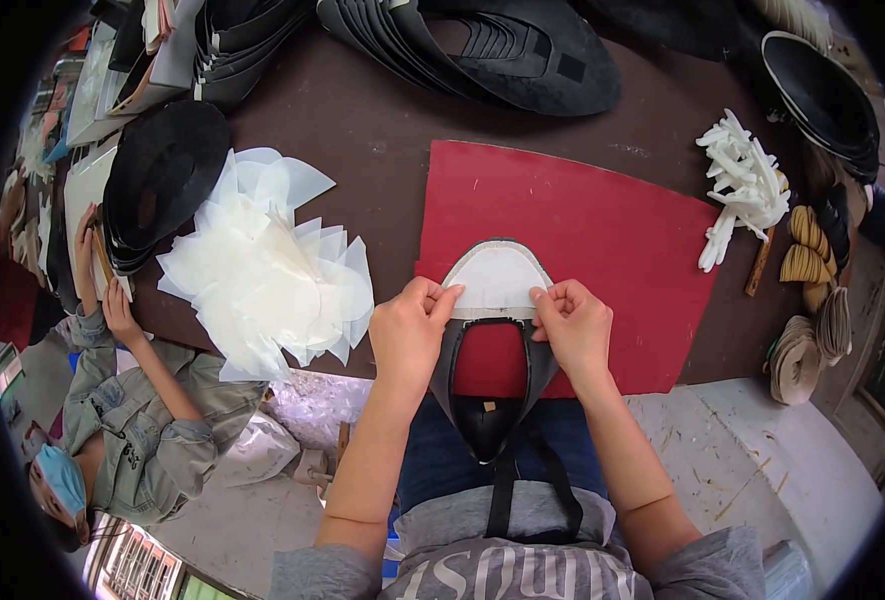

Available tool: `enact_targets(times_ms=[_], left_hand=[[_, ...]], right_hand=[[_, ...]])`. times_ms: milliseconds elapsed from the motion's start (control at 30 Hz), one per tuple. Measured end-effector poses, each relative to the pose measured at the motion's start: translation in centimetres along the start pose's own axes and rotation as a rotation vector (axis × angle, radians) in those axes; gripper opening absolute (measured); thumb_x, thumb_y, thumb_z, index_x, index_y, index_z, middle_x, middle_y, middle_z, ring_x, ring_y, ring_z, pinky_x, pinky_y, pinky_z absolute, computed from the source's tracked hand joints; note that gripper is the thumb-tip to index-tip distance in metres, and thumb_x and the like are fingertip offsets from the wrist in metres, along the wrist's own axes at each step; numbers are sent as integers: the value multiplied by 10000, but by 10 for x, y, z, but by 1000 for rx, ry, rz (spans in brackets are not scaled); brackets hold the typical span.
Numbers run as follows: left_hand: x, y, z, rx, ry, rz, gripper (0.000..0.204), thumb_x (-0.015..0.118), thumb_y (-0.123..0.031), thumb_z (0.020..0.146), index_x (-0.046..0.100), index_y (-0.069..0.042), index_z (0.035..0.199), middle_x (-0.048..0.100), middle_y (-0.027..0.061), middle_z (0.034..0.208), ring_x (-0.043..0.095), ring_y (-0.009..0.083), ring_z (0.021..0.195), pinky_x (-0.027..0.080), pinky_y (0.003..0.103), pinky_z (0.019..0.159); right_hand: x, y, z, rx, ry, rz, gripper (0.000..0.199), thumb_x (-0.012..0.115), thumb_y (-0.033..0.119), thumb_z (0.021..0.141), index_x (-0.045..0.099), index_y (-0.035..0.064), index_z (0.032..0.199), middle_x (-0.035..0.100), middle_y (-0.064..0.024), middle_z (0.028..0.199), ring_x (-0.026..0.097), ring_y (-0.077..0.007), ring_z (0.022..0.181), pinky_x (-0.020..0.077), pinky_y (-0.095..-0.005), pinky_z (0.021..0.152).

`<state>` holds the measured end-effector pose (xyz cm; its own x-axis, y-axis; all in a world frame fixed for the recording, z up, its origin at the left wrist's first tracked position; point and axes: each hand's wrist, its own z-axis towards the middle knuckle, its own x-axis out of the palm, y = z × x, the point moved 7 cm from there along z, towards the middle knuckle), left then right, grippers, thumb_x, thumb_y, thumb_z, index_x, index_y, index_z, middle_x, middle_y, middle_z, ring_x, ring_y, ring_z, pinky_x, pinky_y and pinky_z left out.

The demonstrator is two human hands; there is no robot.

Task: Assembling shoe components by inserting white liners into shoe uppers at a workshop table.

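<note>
A black shoe upper lies at the front edge of the red mat, its rounded toe pointing away from me and its other end hanging over the edge toward my lap. Over the inside of the toe sits a white toe piece. My left hand pinches the left corner of this piece, thumb on top. At the opposite corner my right hand pinches it the same way. Whatever lies under my fingers is hidden.
Left of the mat is a heap of translucent white sheets. Stacked black uppers line the far side. White strips and tan bundles lie at right. On the left, a co-worker reaches toward a board beside black uppers.
</note>
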<state>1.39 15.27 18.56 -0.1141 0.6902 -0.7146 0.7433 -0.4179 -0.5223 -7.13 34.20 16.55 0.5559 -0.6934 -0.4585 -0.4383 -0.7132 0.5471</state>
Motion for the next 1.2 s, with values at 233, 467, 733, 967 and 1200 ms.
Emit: enact_targets(times_ms=[233, 467, 733, 967, 1200], left_hand=[[-8, 0, -11, 308, -350, 352, 160, 646, -176, 792, 595, -32, 838, 565, 52, 656, 468, 136, 450, 374, 282, 454], [19, 37, -21, 17, 266, -882, 243, 553, -195, 870, 536, -5, 1022, 610, 120, 898, 578, 165, 647, 451, 274, 554], [15, 40, -38, -319, 532, -1109, 323, 455, -212, 931, 487, 51, 1116, 605, 183, 1008, 615, 195, 826, 489, 263, 725], [-4, 57, -86, -178, 657, -1486, 326, 564, -87, 843, 498, 20, 1144, 616, 132, 993, 600, 168, 818, 474, 263, 747], [-219, 77, -57, 358, -361, -1163, 329, 548, 38, 756, 526, 46, 1084, 605, 149, 964, 599, 236, 683, 486, 281, 673]], right_hand=[[-24, 15, -7, -356, -246, -441, 162, 643, 152, 813, 579, 8, 776, 527, -10, 614, 437, -77, 505, 375, -188, 483], [-17, 18, 2, -365, 84, 144, 150, 646, 138, 808, 609, -6, 829, 564, -30, 722, 464, -72, 604, 368, -177, 537], [2, 28, 10, -108, 425, 444, 176, 609, 110, 819, 629, -18, 939, 592, -30, 775, 484, -69, 665, 395, -171, 607], [-1, 27, 1, -113, 316, 559, 258, 521, 139, 877, 581, -58, 1032, 607, -83, 884, 532, -117, 781, 426, -215, 726], [30, 59, 15, -161, 413, 708, 295, 420, 204, 946, 570, -26, 1055, 609, -121, 918, 574, -155, 773, 470, -250, 743]])
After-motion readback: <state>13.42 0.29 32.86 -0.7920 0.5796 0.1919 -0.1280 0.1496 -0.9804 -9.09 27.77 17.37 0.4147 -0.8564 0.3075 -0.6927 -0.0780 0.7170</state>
